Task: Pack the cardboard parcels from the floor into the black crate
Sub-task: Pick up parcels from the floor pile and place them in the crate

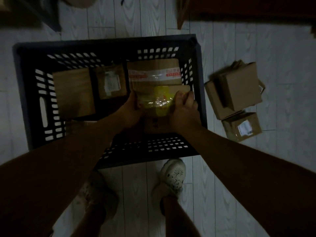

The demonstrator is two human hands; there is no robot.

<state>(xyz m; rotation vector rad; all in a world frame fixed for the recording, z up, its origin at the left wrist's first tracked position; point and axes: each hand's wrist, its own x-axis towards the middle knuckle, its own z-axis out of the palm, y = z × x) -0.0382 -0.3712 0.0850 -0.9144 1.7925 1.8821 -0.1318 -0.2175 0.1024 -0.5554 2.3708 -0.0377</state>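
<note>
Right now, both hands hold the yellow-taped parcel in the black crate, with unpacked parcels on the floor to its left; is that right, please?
No: the head view shows the unpacked parcels on the floor right of the black crate. Left hand and right hand do hold the yellow-taped parcel.

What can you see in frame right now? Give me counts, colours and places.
crate: one, black, on the floor ahead of the feet
plain box: one, brown, inside the crate, left
labelled box: one, brown with a white label, inside the crate, middle
red-taped box: one, brown, inside the crate, far right
yellow-taped parcel: one, brown, held in the crate's near right part
floor parcels: at least three, brown, piled right of the crate
floor: pale planks
shoes: two, pale, below the crate's near edge
left hand: grips the yellow-taped parcel's left side
right hand: grips its right side
</note>
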